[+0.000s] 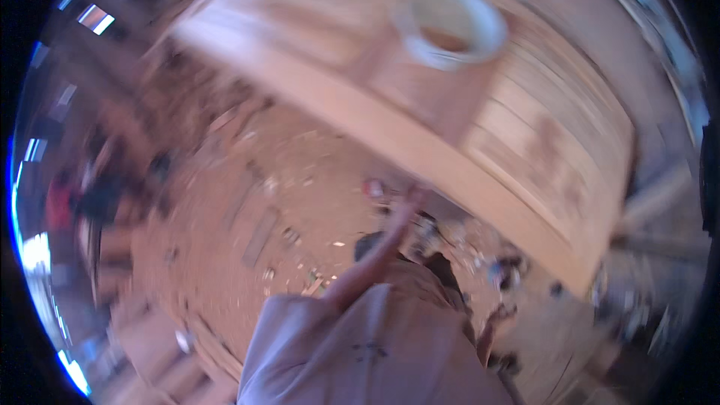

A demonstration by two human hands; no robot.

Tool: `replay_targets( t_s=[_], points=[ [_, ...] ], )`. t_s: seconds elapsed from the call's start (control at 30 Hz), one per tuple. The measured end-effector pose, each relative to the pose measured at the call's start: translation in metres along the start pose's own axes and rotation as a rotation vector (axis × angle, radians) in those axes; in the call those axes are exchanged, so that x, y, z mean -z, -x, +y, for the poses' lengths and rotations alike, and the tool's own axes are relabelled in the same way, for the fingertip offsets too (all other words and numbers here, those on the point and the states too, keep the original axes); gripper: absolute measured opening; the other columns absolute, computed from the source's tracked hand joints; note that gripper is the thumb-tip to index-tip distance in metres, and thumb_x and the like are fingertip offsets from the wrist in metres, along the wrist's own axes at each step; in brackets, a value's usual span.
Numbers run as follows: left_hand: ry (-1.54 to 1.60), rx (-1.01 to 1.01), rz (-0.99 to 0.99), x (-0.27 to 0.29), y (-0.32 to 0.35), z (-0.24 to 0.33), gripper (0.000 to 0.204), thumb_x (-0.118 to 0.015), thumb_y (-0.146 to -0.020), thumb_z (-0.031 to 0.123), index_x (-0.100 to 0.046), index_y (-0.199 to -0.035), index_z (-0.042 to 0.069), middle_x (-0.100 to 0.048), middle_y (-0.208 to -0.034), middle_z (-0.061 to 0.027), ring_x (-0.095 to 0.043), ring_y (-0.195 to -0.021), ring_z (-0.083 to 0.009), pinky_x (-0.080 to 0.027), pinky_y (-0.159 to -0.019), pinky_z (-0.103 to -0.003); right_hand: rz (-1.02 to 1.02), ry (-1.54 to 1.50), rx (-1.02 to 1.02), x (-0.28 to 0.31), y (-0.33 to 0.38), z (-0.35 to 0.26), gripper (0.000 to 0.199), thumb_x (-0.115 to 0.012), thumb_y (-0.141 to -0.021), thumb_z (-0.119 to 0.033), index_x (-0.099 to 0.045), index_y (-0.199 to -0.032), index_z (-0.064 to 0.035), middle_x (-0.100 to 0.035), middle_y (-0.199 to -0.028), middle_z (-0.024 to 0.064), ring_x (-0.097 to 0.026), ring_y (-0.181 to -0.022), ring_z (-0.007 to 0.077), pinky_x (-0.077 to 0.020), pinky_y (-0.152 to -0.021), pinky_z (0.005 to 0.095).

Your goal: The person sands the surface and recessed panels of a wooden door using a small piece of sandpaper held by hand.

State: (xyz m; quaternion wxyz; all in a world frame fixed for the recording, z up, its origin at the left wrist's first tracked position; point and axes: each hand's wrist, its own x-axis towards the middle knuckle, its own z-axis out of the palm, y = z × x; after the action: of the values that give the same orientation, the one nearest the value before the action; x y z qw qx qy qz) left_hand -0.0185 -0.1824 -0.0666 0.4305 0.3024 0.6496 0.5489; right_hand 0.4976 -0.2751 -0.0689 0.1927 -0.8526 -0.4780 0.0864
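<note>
A pale wooden panelled door (555, 150) lies raised across the upper part of the view, blurred by motion. On it stands a white round tub (496, 30) with something brownish inside. My left hand (412, 199) is just below the door's near edge; blur hides its fingers, and I cannot tell whether it touches the wood. Lower down on the right, my right hand (501, 314) hangs beside my body, away from the door. Its fingers look apart, and nothing shows in it.
Brown dirt ground (225, 202) strewn with scraps and wood bits spreads below the door. A flat strip (260, 237) lies on it. Stacked boards (165, 364) are at the lower left, and mixed clutter (510, 271) lies under the door's right end.
</note>
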Motion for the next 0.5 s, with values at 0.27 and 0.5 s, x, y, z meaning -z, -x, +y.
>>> replay_targets(
  t_s=[0.27,0.5],
  points=[
    [0.547,0.339,0.023,-0.012,-0.005,0.037,0.047,-0.058,-0.101,0.032,-0.052,-0.139,0.005,-0.063,-0.132,-0.0125,-0.059,-0.124,-0.0249,-0.046,-0.099,-0.037,0.221,-0.125,-0.172,0.084,-0.102,0.011,0.051,-0.06,-0.098,-0.027,-0.049,-0.141,-0.0015,-0.06,-0.13,0.0254,-0.065,-0.111,0.0374,-0.0523,-0.092,0.0425],
    [0.35,0.31,0.056,0.003,-0.015,0.006,0.071,-0.051,-0.102,0.051,-0.038,-0.148,-0.003,-0.045,-0.15,-0.0159,-0.041,-0.139,-0.0268,-0.034,-0.113,-0.037,0.303,-0.403,-0.276,0.121,-0.201,0.039,0.04,-0.062,-0.097,-0.028,-0.062,-0.126,-0.0002,-0.069,-0.116,0.0203,-0.069,-0.103,0.0305,-0.0551,-0.087,0.0415]
  ],
)
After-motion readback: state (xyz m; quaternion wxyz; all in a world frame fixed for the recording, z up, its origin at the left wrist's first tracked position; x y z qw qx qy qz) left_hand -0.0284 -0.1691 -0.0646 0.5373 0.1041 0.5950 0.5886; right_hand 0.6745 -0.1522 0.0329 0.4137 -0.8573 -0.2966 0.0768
